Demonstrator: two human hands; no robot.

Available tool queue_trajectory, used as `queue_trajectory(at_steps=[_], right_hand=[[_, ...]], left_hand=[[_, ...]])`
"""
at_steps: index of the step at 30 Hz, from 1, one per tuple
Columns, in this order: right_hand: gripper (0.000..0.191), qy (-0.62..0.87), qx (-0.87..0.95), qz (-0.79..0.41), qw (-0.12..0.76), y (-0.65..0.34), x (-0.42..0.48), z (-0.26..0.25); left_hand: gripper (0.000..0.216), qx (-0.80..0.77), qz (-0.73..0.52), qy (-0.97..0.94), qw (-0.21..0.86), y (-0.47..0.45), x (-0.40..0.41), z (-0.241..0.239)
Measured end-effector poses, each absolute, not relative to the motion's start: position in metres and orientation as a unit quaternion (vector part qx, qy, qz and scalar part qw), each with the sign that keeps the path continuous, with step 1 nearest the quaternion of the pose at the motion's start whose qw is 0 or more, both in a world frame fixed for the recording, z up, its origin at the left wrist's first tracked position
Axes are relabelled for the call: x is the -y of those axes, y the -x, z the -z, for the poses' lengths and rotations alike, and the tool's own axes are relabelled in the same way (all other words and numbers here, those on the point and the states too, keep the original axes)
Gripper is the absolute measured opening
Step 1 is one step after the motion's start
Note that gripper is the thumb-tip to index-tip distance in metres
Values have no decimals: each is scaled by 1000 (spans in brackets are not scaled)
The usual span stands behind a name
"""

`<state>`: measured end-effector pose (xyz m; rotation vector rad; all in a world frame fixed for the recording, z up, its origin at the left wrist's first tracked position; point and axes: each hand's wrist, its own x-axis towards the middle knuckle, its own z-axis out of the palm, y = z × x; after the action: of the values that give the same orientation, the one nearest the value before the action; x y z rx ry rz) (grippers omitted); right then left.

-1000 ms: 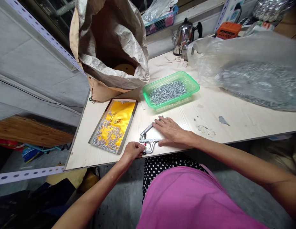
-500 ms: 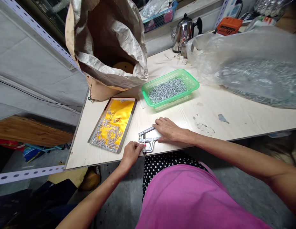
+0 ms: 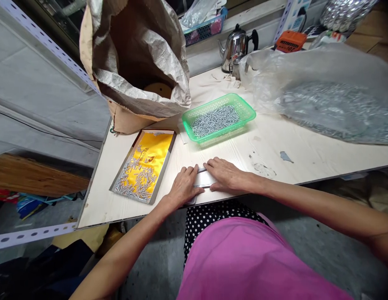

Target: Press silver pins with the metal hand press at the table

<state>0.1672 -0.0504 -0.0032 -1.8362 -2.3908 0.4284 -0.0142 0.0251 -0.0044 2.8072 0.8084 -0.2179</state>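
Note:
Metal pliers (image 3: 207,186) with two long handles lie flat near the table's front edge. My left hand (image 3: 183,185) is wrapped over their jaw end and hides most of it. Closed round the handle ends on the other side is my right hand (image 3: 223,173). Between the hands, parts of both handles show, set apart from each other. Left of the pliers, a shallow tray (image 3: 164,175) with a yellow lining holds many small silver metal pieces (image 3: 136,183). Behind my hands stands a green plastic basket (image 3: 217,135) with more such pieces.
A large open woven sack (image 3: 103,83) stands at the back left. A clear plastic bag (image 3: 331,108) of metal pieces covers the right side. Farther back are a steel kettle (image 3: 234,48), an orange box (image 3: 291,41) and a blue basket (image 3: 206,31).
My left hand has gone from pinching beside the jaw end of the pliers to wrapping over it. My right hand stays on the handles. The view has shifted slightly.

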Motion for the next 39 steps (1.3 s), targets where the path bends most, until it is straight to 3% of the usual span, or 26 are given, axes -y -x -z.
queue_trajectory(at_steps=[4,9,13,17,21,28,34,39], right_hand=[[51,622,772,-130,17,-167,48,-7],[15,587,798,-132,-4,-168,33,-8],[15,573,809,-133,3,-168,25,5],[21,578,807,-116,16,-175,19,12],[56,553,821,-139,28,-195,11,10],[16,593,797,-99,68,-210,5,21],[15,626,776,-43,57,-192,-10,12],[11,430,898,-74,54,-131,-3,-1]], left_hand=[[60,-277,78,-953,93,6,-24,-3],[28,-338,85,-932,96,-2,-20,-5],[18,-361,90,-924,87,-5,-21,-6],[29,-366,87,-925,63,-3,-23,-6],[54,-371,19,-927,53,3,-5,5],[51,-271,-69,-952,126,7,51,32],[48,-261,-92,-939,203,3,55,32],[57,-264,-93,-928,244,5,53,38]])
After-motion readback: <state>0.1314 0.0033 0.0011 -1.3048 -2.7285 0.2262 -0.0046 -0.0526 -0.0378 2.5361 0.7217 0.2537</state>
